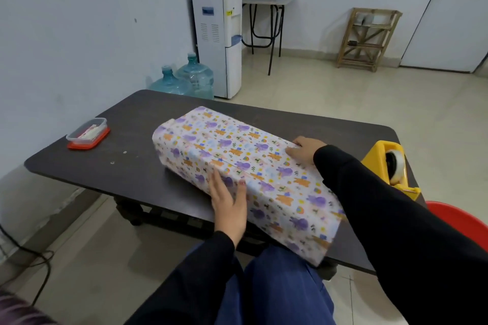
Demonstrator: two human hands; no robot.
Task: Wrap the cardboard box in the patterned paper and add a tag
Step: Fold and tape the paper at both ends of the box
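Though covered on every visible face by patterned paper (277,192), lies as a long wrapped box (227,145) slantwise on the dark table (111,166), near end at the table's near edge, far end pointing far and left. Paper seam along the upper near-left edge.

Pressed on the near-left long side by the left hand (228,206): fingers (216,179) straight and together, flat against the paper, thumb up on the top edge, gripping nothing. Touched on top, at the right long edge, by the right hand (306,149): fingers (291,152) bent, tips down on the paper; cannot tell whether pinching a fold or only pressing. Black sleeves on both arms.

Just right of the box, behind the right forearm, a yellow tape dispenser (388,163) holding a roll of tape. Far left on the table, well apart from the box, a clear plastic container (87,130) resting on a red lid. Beyond the table, by the wall, a white water dispenser (216,34) and two blue water jugs (184,79) on the floor.
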